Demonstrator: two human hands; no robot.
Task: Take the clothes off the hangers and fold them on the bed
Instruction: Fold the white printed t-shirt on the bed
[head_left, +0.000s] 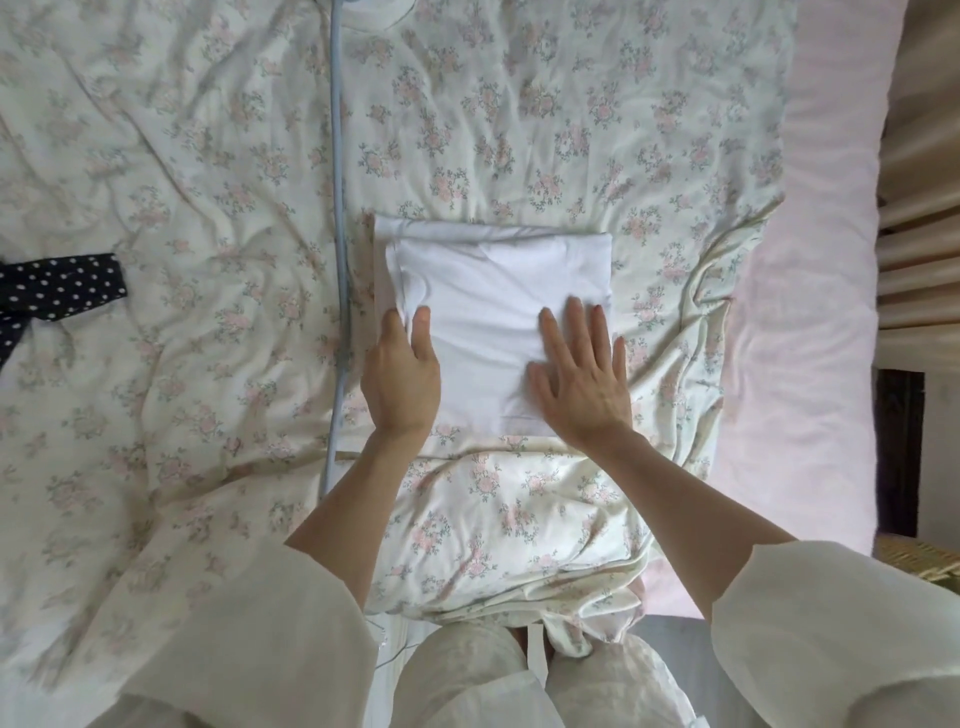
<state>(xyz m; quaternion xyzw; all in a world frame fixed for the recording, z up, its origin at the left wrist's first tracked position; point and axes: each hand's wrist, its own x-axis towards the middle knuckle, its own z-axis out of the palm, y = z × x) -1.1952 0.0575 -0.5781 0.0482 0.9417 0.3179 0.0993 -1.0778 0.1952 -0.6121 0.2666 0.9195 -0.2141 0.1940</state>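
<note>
The person stood at the edge of the bed, cream sleeves nearest me. Just beyond them the folded white garment lay on the floral duvet. The left hand gripped the garment's near left edge, thumb on top and fingers tucked under the fabric. The right hand lay flat on the garment's near right corner, fingers straight and spread, holding nothing. A pale blue hanger ran alongside the garment's left side. Well left of the garment lay a navy polka-dot cloth.
</note>
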